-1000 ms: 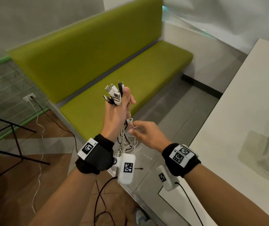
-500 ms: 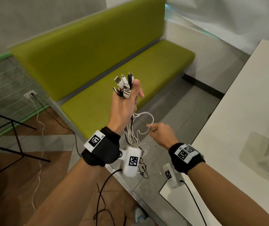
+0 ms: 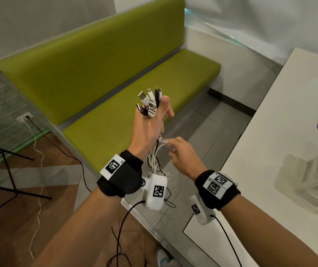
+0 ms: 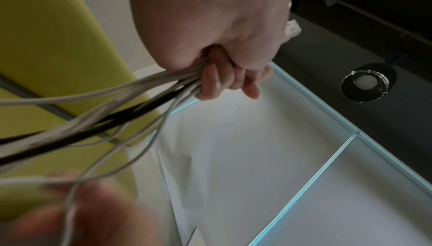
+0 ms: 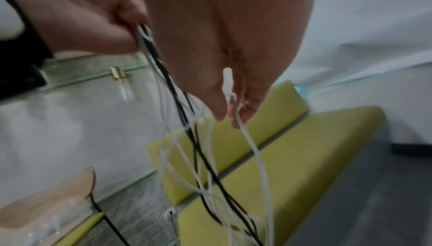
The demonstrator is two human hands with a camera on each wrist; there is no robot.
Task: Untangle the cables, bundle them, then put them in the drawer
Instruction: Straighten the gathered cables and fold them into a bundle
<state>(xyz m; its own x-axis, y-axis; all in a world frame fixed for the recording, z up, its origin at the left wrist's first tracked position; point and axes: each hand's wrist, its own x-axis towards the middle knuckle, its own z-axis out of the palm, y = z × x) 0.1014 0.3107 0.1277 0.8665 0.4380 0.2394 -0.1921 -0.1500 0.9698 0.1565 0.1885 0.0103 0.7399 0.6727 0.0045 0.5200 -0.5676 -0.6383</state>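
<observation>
While the left hand (image 3: 150, 130) clamps a bundle of cables (image 3: 155, 155), about five plugs (image 3: 149, 102) upright, the right hand (image 3: 182, 155) seemingly pinches one white cable (image 5: 251, 144).

Even, soft indoor light; sharp head view, smeared wrist views.

The head view is evenly lit with weak shadows, and the white table (image 3: 269, 151) to the right of the hands is washed pale, with a soft sheen. Straight edges of the green bench (image 3: 100, 60) beyond the hands bow toward the frame borders. In the left wrist view the left hand (image 4: 210, 28) is fairly crisp, the cables (image 4: 93, 120) streak with motion blur, and the right hand (image 4: 81, 218) in the lower corner is a soft smear. The right wrist view is hazy and blurred throughout, dimmest on the near palm.
</observation>
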